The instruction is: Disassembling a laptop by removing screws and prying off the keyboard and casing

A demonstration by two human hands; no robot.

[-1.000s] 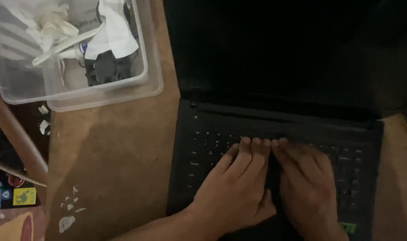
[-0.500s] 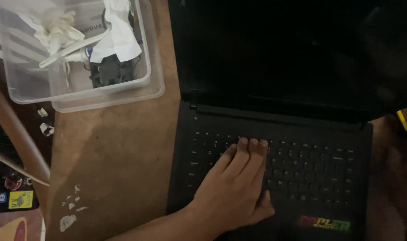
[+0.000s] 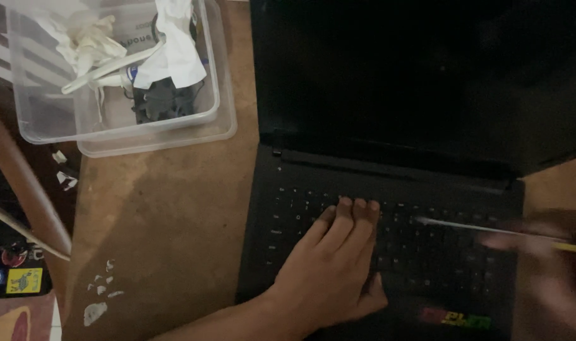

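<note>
Head cam, only view here: black laptop (image 3: 389, 252) sits open on the brown table (image 3: 168, 233), keyboard right under the hands. Left hand (image 3: 332, 271) lies flat on the keys, fingers together and pointing away toward the screen, holding nothing. Right hand (image 3: 547, 271) is a blur at the right edge; looks like it's pinching a thin tool (image 3: 465, 225), though I can't tell the grip for sure. The tool's long axis runs roughly left-right across the keys, tip just right of the left fingertips. Clear plastic box (image 3: 218, 95) sits upper left, well apart.
</note>
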